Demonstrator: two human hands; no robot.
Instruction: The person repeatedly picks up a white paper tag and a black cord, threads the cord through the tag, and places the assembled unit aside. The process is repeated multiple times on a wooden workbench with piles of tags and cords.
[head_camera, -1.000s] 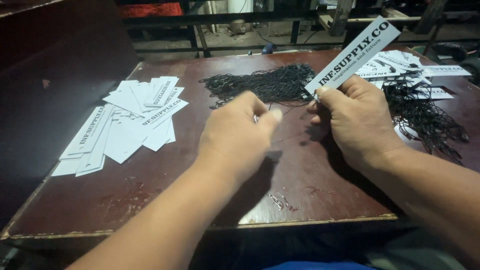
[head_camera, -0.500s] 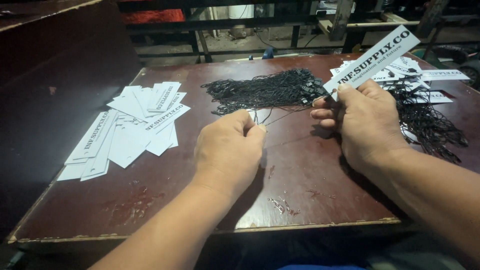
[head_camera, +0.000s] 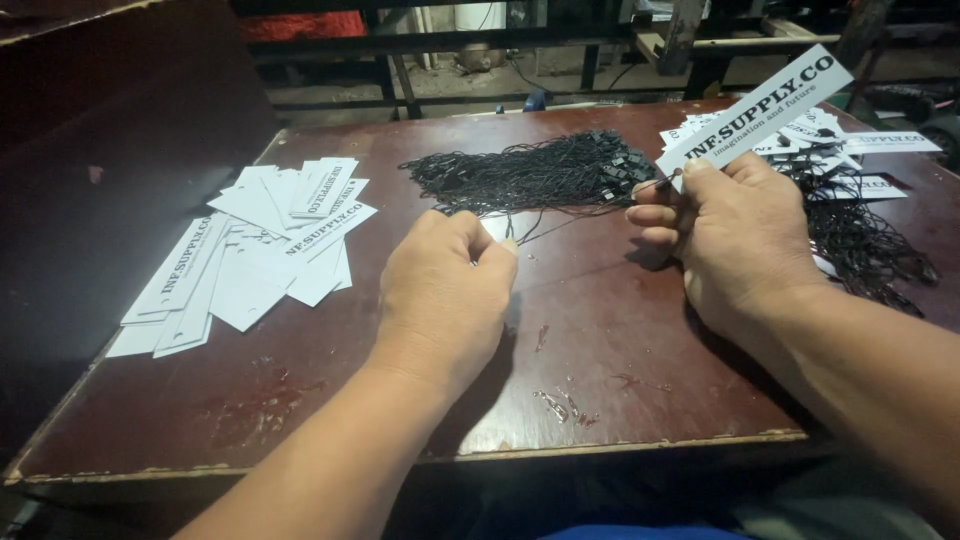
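Lying fanned at the left of the dark wooden table (head_camera: 300, 400), a heap of white paper tags (head_camera: 250, 250) – too overlapped to count; the left hand (head_camera: 445, 290) pinches a thin black string (head_camera: 560, 222) beside the black string bundle (head_camera: 530, 172); the right hand (head_camera: 730, 235) pinches one long white printed card tag (head_camera: 760, 110), tilted upward

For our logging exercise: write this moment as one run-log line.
left hand: pinching black string | right hand: holding white tag | table: string bundle, tag pile
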